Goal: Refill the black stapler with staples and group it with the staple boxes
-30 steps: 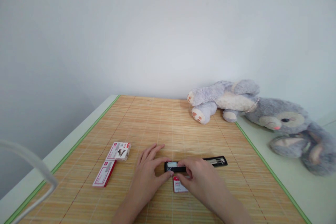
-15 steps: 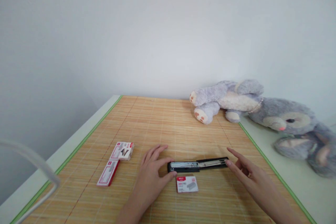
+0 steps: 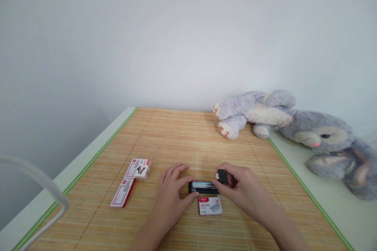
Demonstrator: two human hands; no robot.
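Note:
A black stapler [image 3: 204,186] lies on the bamboo mat, its silvery staple channel facing up. At its left end, my left hand [image 3: 170,194] pinches it between thumb and forefinger. The stapler's upper arm stands raised from the right end, and my right hand [image 3: 240,185] grips it between thumb and fingers; the hand covers much of that part. Just in front of the stapler lies a small red and white staple box [image 3: 211,206], touching neither hand.
Left of my hands, a box with a stapler picture [image 3: 142,169] rests by a red and white flat box [image 3: 123,193]. A plush rabbit [image 3: 269,115] lies along the back right. A white curved cable or tube [image 3: 44,182] crosses the lower left over the bamboo mat [image 3: 176,137].
My right hand has moved left and up with the stapler's upper arm, which lay stretched out flat and now stands folded up. My left hand stays in place.

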